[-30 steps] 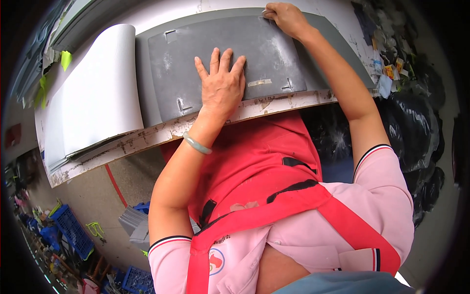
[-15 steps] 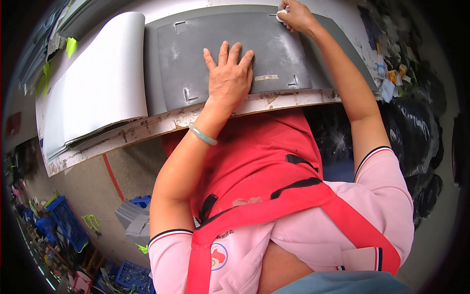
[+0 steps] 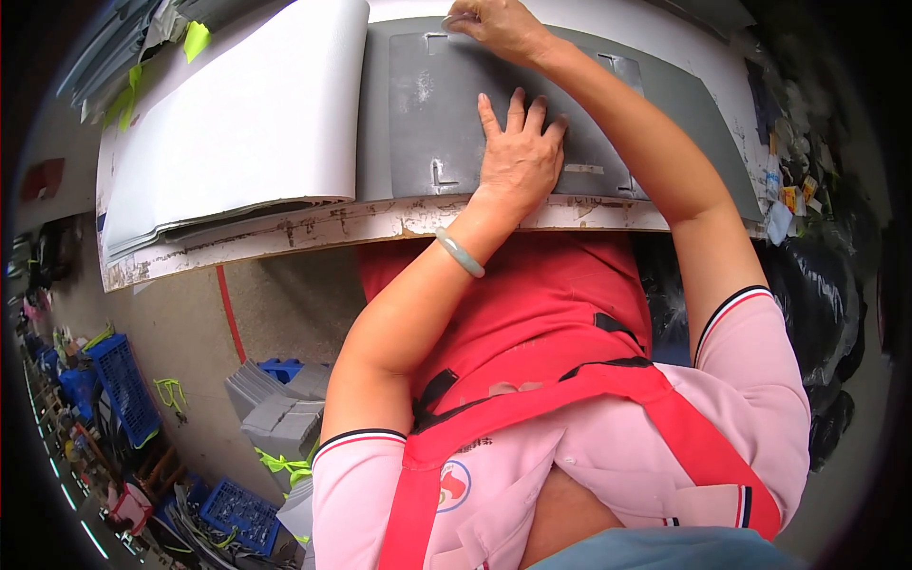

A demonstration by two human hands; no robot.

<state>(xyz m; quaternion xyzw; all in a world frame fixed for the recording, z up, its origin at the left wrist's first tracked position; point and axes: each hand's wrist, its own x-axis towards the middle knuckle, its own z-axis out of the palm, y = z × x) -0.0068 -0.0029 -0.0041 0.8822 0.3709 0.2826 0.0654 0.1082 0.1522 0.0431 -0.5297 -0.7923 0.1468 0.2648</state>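
My left hand [image 3: 521, 157] lies flat with spread fingers on a dark grey template sheet [image 3: 437, 128], pressing near its middle. The template has L-shaped slots at its corners, with white smudges about them, and a short strip of tape near the front edge. It rests on a larger grey sheet [image 3: 689, 109] on the table. At the template's far left corner slot, my right hand [image 3: 503, 28] pinches a small white piece of chalk [image 3: 449, 22]. The fingers partly hide the chalk.
A stack of pale sheets [image 3: 237, 114], its top curling up, lies left on the white table [image 3: 275, 228] with a worn front edge. Black plastic bags [image 3: 807, 275] and small packages are at the right. Blue crates [image 3: 123, 389] and grey pieces [image 3: 285, 418] stand on the floor at left.
My right hand has moved left with the chalk, from the template's far right corner slot to the far left one. My left hand stays flat on the template. The view has shifted.
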